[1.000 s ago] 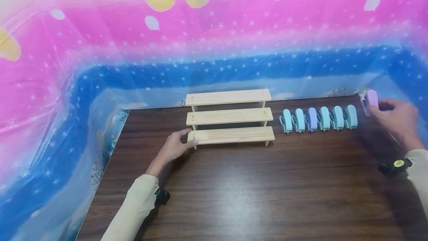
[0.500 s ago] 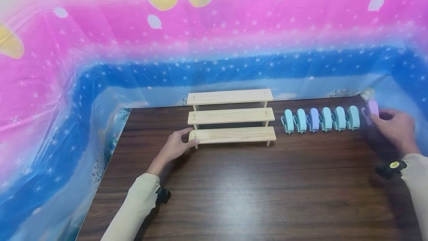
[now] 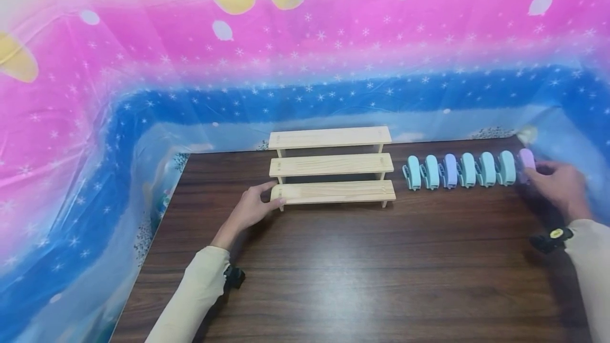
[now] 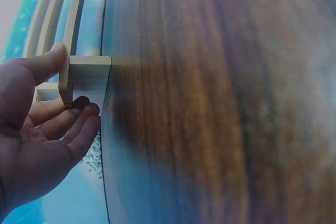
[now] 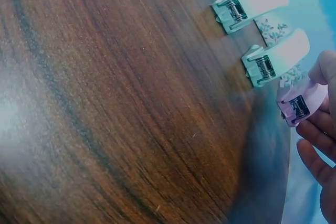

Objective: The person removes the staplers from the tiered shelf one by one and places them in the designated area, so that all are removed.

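Observation:
A three-tier wooden stand (image 3: 333, 192) stands on the brown table near its back edge. My left hand (image 3: 250, 208) grips the left end of its lowest tier, thumb on top and fingers reaching beneath, as the left wrist view shows. On the right, my right hand (image 3: 562, 187) pinches a small purple stapler-like piece (image 3: 526, 159) with a metal spring part, at the right end of a row. Next to it stands a mint-green one (image 3: 506, 168) of the same shape. Whether the purple piece touches the table I cannot tell.
Several more such pieces line up between stand and right hand, mostly mint-green, with one lavender (image 3: 449, 171). A colourful cloth (image 3: 305, 105) hangs behind the table (image 3: 305, 269) and along its sides. Both wrists carry black cameras.
My right hand has brought the purple piece down and left to the row's right end. My left hand keeps its grip on the stand. The head view has shifted slightly.

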Tool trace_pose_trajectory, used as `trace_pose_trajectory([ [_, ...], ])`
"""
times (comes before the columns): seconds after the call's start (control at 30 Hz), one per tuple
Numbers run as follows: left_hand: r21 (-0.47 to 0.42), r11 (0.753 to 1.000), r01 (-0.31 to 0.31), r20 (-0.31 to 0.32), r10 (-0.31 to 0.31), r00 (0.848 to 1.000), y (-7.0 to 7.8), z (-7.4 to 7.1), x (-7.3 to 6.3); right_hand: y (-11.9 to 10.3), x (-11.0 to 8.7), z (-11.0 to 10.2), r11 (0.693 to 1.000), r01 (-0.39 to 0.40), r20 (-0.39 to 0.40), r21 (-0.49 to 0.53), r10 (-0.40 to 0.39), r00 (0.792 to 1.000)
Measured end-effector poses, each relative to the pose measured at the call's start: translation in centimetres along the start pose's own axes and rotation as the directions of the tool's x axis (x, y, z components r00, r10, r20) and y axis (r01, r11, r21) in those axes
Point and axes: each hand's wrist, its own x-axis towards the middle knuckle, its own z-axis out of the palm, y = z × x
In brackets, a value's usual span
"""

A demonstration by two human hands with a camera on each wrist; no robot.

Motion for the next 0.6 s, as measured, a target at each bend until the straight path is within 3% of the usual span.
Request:
trace_pose_trajectory([
  [0.17,-0.002,1.0,-0.001,-0.003,0.001,1.0,-0.01,-0.03,-0.01,0.47,0.26,0.44,0.999,-0.041,0.026,-0.005,0.041,0.999],
  [0.6,0.001,1.0,0.007,0.001,-0.007,1.0,0.24,-0.17,-0.13,0.95,0.72,1.04,0.998,-0.061,0.008,-0.003,0.061,0.998],
])
